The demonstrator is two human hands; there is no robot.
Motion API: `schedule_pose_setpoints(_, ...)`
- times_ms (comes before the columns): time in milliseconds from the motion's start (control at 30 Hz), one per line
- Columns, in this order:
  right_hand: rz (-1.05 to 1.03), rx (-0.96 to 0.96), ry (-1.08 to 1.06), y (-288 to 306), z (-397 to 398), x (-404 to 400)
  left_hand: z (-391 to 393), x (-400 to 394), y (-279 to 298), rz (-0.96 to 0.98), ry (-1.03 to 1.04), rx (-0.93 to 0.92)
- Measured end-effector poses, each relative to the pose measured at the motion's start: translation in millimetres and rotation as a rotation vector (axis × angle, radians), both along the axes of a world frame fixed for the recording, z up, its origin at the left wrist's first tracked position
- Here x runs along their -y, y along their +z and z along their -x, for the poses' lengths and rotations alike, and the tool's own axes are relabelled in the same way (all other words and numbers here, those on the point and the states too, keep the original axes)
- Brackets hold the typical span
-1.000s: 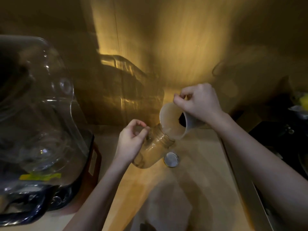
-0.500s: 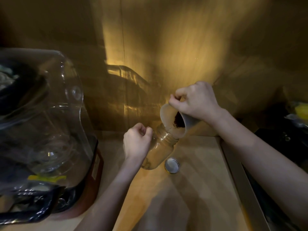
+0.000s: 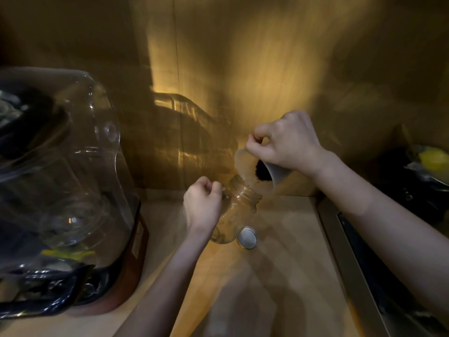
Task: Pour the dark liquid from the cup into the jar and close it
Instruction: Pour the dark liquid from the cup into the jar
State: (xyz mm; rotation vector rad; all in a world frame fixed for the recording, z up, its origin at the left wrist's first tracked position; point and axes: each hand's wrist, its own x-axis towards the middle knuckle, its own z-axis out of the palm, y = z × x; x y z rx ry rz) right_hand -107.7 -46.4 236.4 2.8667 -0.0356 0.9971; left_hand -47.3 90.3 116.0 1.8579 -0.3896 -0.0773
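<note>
A clear glass jar (image 3: 237, 210) leans to the right on the wooden counter, and my left hand (image 3: 202, 205) grips its side. My right hand (image 3: 284, 142) holds a pale cup (image 3: 277, 172) tipped steeply over the jar's open mouth. Dark residue shows inside the cup near its rim, and brownish liquid lies in the jar's lower part. A round silver lid (image 3: 247, 238) rests flat on the counter just right of the jar's base.
A large clear plastic container (image 3: 60, 171) on a dark red base fills the left side. The wooden wall (image 3: 243, 69) stands close behind. A dark stove area (image 3: 401, 215) with a yellow object (image 3: 433, 161) lies at the right.
The cup has tipped further, so its dark residue now shows. My left hand has closed more tightly around the jar. The lid has not moved.
</note>
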Motion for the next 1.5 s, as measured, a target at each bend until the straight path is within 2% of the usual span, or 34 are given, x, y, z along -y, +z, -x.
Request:
schedule_pose_setpoints(600,0.078,-0.081,0.009,5.2,0.6,1.1,3.8,5.4,1.5,0.096,-0.02,-0.076)
schedule_pose_setpoints(767,0.085,-0.014,0.032,6.3,-1.5,-1.6,2.0,5.4,0.6,0.109,-0.015,-0.092)
schedule_pose_setpoints(1500,0.115,-0.024,0.109,1.3,-2.3,2.0,2.1,8.3,-2.5,0.112,-0.021,-0.159)
